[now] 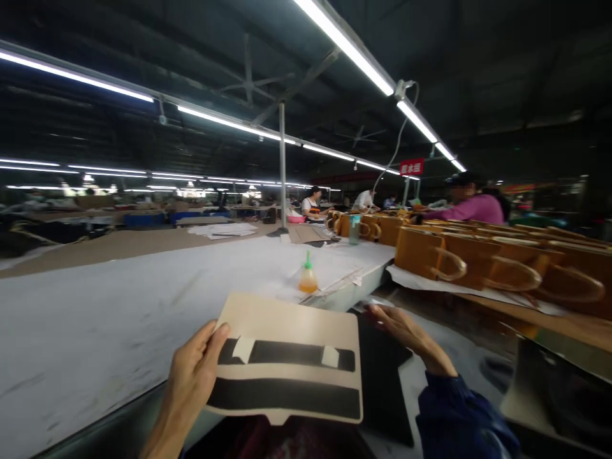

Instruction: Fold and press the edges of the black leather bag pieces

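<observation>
My left hand (196, 370) is closed on the left edge of a beige bag panel (287, 322), thumb on its face. Two black strips cross this flat, round-cornered panel, and two small pale tape pieces (330, 357) lie over the upper strip. My right hand (401, 328) is apart from the panel, to its right, with its fingers stretched out and slightly blurred. By its fingertips is a pale, shiny thing (377, 302) that I cannot make out. Below that hand lies a black sheet (385, 376), partly hidden behind the beige panel.
A squeeze bottle (308, 277) of amber liquid with a green nozzle stands on the white-covered table (143, 306). Rows of brown handled bags (421, 252) fill the right side. A blue-green bottle (354, 229) and a post (282, 166) stand farther back. A co-worker in pink (478, 207) leans over the bags.
</observation>
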Demonstrator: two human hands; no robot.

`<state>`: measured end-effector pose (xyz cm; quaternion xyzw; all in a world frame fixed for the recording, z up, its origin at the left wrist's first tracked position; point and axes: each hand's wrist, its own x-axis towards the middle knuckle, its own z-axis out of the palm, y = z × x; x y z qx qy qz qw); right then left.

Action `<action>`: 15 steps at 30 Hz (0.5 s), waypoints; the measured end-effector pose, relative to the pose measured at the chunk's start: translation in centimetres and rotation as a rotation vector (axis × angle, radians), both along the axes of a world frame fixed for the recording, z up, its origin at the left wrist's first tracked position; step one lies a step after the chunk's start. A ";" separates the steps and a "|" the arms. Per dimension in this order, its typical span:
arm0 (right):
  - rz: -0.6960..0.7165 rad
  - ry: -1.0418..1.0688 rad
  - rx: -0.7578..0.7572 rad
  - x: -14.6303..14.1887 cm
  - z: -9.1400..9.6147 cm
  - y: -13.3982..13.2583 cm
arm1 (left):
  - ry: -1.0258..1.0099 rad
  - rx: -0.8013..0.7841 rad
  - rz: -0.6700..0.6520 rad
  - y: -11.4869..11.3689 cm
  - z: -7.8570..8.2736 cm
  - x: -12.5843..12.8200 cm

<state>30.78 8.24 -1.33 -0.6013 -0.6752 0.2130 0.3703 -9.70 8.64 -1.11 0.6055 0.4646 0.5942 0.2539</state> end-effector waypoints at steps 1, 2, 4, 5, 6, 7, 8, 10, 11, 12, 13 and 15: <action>0.041 0.001 0.009 -0.3 0.7 -0.9 | 0.018 -0.008 -0.015 0.2 0.0 0.6; 0.075 -0.007 0.019 -0.8 1.3 -1.8 | 0.046 -0.015 -0.032 0.5 0.0 1.2; 0.104 -0.044 0.032 -1.8 2.4 -3.1 | 0.118 -0.003 -0.066 1.1 0.4 2.8; 0.097 -0.066 0.040 -2.2 2.7 -3.4 | 0.153 0.016 -0.077 1.3 0.7 3.7; 0.069 -0.083 0.050 -2.4 3.0 -3.6 | 0.175 0.041 -0.084 1.6 1.1 4.6; 0.026 -0.097 0.061 -2.5 3.1 -3.6 | 0.191 0.070 -0.089 1.8 1.5 5.6; -0.030 -0.107 0.073 -2.3 3.2 -3.6 | 0.206 0.092 -0.103 2.1 1.8 6.6; -0.167 -0.125 0.100 -1.4 3.2 -3.4 | 0.210 0.115 -0.165 2.5 1.9 8.4; -0.239 -0.135 0.114 -0.7 3.2 -3.3 | 0.193 0.119 -0.223 2.7 1.7 9.2; -0.309 -0.146 0.126 0.1 3.2 -3.4 | 0.170 0.119 -0.290 2.9 1.3 9.8; -0.377 -0.157 0.133 1.0 3.3 -3.5 | 0.147 0.110 -0.353 3.2 0.7 10.2; -0.513 -0.174 0.132 3.1 3.3 -4.1 | 0.104 0.069 -0.442 3.7 -0.9 10.6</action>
